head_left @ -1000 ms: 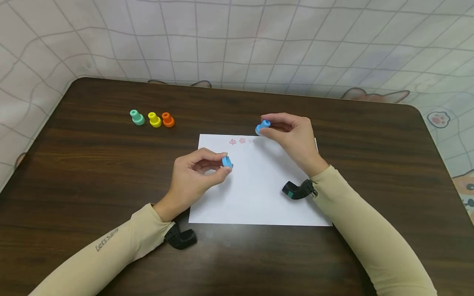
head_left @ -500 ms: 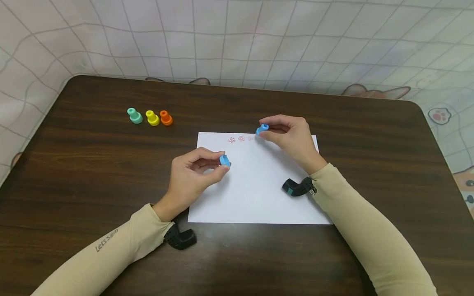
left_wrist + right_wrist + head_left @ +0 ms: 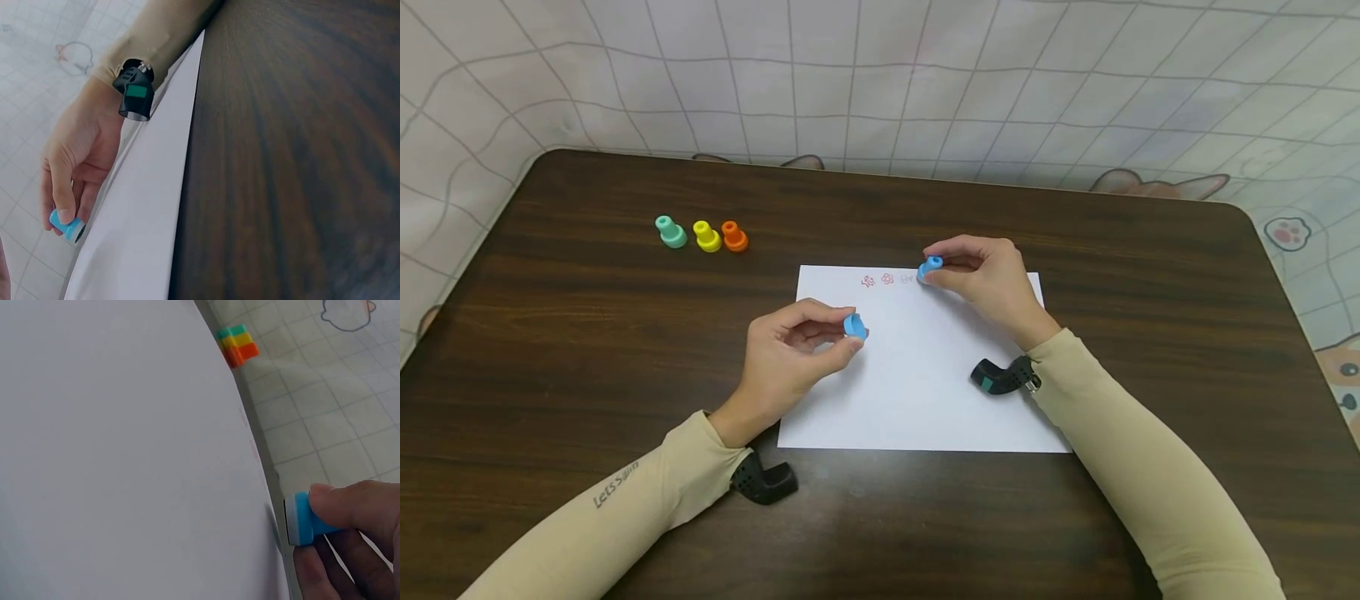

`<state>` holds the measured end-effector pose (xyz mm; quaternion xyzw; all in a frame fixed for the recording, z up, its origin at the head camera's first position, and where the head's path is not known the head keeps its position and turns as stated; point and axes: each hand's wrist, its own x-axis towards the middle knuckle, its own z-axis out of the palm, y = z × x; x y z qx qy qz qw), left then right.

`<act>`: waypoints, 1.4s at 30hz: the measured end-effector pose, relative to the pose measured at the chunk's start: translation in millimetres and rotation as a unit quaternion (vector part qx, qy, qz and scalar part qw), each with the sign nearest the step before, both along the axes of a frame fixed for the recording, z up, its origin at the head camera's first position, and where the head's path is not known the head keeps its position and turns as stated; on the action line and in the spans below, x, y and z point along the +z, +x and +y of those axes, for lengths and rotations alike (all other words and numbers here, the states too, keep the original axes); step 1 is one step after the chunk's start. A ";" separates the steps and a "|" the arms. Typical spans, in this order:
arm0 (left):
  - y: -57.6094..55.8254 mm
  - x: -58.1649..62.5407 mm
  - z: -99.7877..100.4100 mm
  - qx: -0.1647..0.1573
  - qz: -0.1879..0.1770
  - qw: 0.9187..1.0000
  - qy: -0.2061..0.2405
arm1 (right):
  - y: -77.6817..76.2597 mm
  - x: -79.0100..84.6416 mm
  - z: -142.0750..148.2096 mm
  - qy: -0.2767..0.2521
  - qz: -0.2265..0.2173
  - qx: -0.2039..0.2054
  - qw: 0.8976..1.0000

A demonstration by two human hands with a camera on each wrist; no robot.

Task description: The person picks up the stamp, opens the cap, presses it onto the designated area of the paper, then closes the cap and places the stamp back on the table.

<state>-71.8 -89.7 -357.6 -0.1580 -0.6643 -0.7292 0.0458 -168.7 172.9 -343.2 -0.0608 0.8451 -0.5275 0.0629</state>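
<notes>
My right hand [image 3: 992, 283] pinches a blue toy stamp [image 3: 930, 268] between thumb and fingers, close over the top edge of a white sheet of paper [image 3: 910, 383]. The right wrist view shows the stamp's pale, dark-edged end [image 3: 290, 522] uncovered, facing the sheet. My left hand [image 3: 790, 354] holds a small blue cap [image 3: 854, 326] between thumb and forefinger above the sheet's left part; the cap's hollow side shows. A short row of small prints [image 3: 887, 279], two red and one fainter, runs along the top of the paper just left of the stamp.
Three more stamps stand at the back left of the dark wooden table [image 3: 587, 333]: teal [image 3: 671, 232], yellow [image 3: 707, 237] and orange [image 3: 734, 237]. A grid-patterned cloth [image 3: 887, 83] hangs behind the table. Black wrist cameras [image 3: 765, 481] sit at both cuffs.
My right hand has lowered the blue stamp slightly toward the paper's top edge. My left hand keeps hold of the cap, nearly still. The head view has shifted a little.
</notes>
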 end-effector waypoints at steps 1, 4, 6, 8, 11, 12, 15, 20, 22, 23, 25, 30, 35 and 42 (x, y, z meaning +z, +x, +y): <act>0.1 -0.3 -0.2 0.000 0.000 1.000 0.000 | -0.1 -0.3 0.0 0.003 0.001 0.000 1.000; 0.0 -1.6 -0.6 -0.002 0.000 1.000 0.001 | -0.4 -1.3 0.3 0.008 0.004 0.001 1.000; -0.2 -2.2 -0.7 -0.003 0.000 1.000 0.000 | -0.3 -1.6 0.5 0.011 0.005 0.002 1.000; -0.4 -2.9 -0.8 -0.006 0.001 1.000 0.000 | -0.4 -2.1 0.5 0.013 0.005 0.003 1.000; -0.4 -3.7 -0.8 -0.009 0.001 1.000 0.001 | -0.6 -3.0 0.6 0.017 0.007 0.005 1.000; -0.4 -3.9 -0.9 -0.010 0.001 1.000 0.000 | -0.6 -3.3 0.6 0.019 0.008 0.005 1.000; -0.4 -4.5 -0.7 -0.011 0.004 1.000 -0.004 | -0.4 -3.7 0.4 0.023 0.011 0.006 1.000; -0.3 -5.0 0.0 -0.013 0.007 1.000 -0.006 | 0.2 -5.0 0.3 0.030 0.017 0.007 0.999; -0.2 -5.1 -0.1 -0.012 0.008 1.000 -0.007 | 0.8 -5.2 0.0 0.038 0.022 0.009 0.999; -0.2 -5.3 -0.2 -0.012 0.008 1.000 -0.007 | 1.1 -5.4 -0.2 0.044 0.026 0.010 0.999; -0.2 -5.5 -0.5 -0.011 0.009 1.000 -0.008 | 1.9 -4.9 -1.0 0.059 0.037 0.012 0.997; -0.7 -4.5 -0.3 -0.013 0.013 1.000 -0.006 | 2.9 -2.4 -3.2 0.096 0.072 0.016 0.993; -1.7 -2.2 1.8 -0.016 0.015 1.000 -0.009 | 5.3 -0.3 -3.3 0.119 0.100 0.015 0.988; -1.2 -4.2 0.8 -0.005 0.010 1.000 -0.011 | 3.8 -2.4 -7.5 0.131 0.101 0.022 0.986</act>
